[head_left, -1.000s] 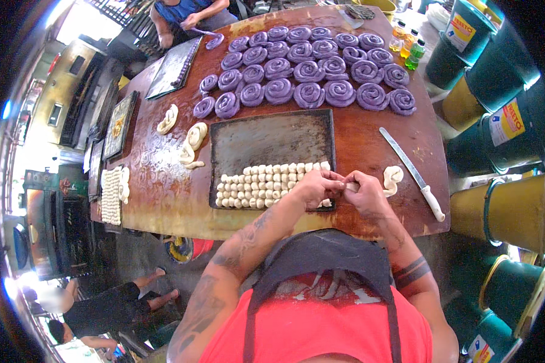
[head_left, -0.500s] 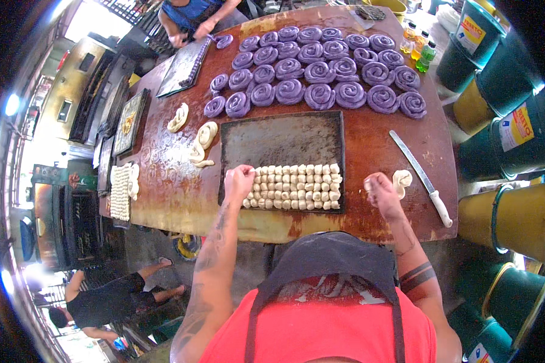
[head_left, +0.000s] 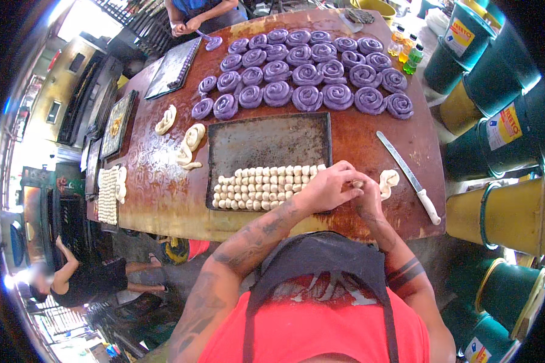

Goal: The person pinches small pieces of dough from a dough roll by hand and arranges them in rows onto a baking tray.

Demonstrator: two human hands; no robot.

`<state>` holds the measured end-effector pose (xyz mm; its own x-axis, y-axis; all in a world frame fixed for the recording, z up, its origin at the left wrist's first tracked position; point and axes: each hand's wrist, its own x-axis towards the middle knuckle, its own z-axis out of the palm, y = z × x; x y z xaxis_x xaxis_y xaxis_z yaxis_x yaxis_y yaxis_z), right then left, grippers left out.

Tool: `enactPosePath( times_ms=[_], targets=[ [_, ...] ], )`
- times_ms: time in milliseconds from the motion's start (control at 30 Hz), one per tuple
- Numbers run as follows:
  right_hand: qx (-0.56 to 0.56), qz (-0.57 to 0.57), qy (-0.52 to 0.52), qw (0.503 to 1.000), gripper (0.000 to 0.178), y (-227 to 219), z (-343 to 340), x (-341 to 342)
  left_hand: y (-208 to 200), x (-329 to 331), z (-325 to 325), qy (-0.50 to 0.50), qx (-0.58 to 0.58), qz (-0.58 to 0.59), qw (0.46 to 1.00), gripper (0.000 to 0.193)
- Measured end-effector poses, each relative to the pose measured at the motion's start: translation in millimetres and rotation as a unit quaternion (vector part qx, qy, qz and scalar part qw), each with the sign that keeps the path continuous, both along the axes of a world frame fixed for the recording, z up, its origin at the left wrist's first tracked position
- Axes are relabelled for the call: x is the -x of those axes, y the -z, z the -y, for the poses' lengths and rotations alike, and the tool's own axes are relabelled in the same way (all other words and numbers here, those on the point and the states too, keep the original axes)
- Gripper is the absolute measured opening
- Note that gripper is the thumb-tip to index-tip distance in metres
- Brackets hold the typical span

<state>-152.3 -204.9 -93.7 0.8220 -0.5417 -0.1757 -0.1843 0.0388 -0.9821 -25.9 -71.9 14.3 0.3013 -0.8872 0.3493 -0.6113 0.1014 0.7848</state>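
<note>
Both my hands meet just right of the dark baking tray [head_left: 266, 139]. My left hand [head_left: 330, 187] is closed, its thumb and fingers pinching a small piece of pale dough [head_left: 358, 183]. My right hand [head_left: 370, 199] is curled closed around the same dough, most of which its fingers hide. Close rows of small pale dough balls [head_left: 260, 187] fill the near part of the tray. A coiled strip of pale dough [head_left: 389, 183] lies right beside my right hand. Farther right rests a long serrated knife [head_left: 401, 162] with a white handle.
Purple dough spirals [head_left: 306, 74] cover the table's far side. Left of the tray lie pale dough strips [head_left: 191, 145] and another tray of dough balls [head_left: 108, 195]. Bottles [head_left: 413, 59] stand far right; big buckets [head_left: 496, 215] line the right. A co-worker handles purple dough across the table.
My left hand has moved right from the tray's left side to meet my right hand. The co-worker's hands have come together over a purple strip. The person at lower left has shifted.
</note>
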Motion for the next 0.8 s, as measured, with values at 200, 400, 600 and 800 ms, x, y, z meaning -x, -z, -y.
enactPosePath(
  times_ms=[200, 400, 600, 800],
  targets=[
    [0.131, -0.04, 0.012, 0.99, 0.02, -66, -17, 0, 36, -4, -12, -0.16, -0.136, -0.243, 0.947, 0.03],
    [0.133, -0.123, -0.173, 0.968, 0.028, -76, -8, 6, 33, -24, -40, -0.14, -0.287, -0.316, 0.893, 0.025],
    [0.355, 0.011, -0.18, 0.917, 0.037, -28, -1, 22, 97, -141, -185, -0.474, -0.161, 0.113, 0.858, 0.024],
    [-0.093, -0.042, -0.104, 0.989, 0.031, -7, 24, 28, 89, -157, -231, -0.506, -0.329, 0.048, 0.796, 0.031]
  ],
)
